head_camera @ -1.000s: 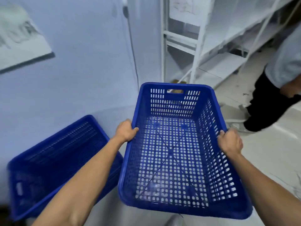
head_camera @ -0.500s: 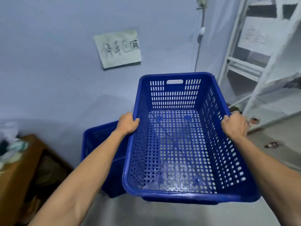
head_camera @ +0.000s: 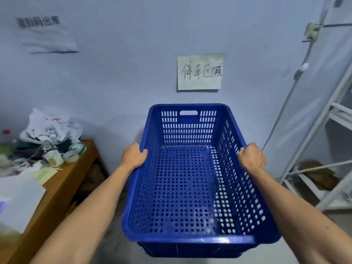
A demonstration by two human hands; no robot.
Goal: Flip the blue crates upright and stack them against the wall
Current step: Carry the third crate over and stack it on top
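Hands grip a blue crate (head_camera: 190, 187) upright by its side rims, left hand (head_camera: 134, 156) and right hand (head_camera: 251, 157) both closed tight, its far end near the wall (head_camera: 114, 82) below a paper sign (head_camera: 200, 72).

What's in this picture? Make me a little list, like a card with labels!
held thing: blue crate, open side up, empty
left hand: gripping the crate's left rim
right hand: gripping the crate's right rim
below it: part of another blue crate shows under the near edge
behind: wall with a paper sign, handwritten
left side: wooden table with bags, jars and papers
right side: white metal shelf
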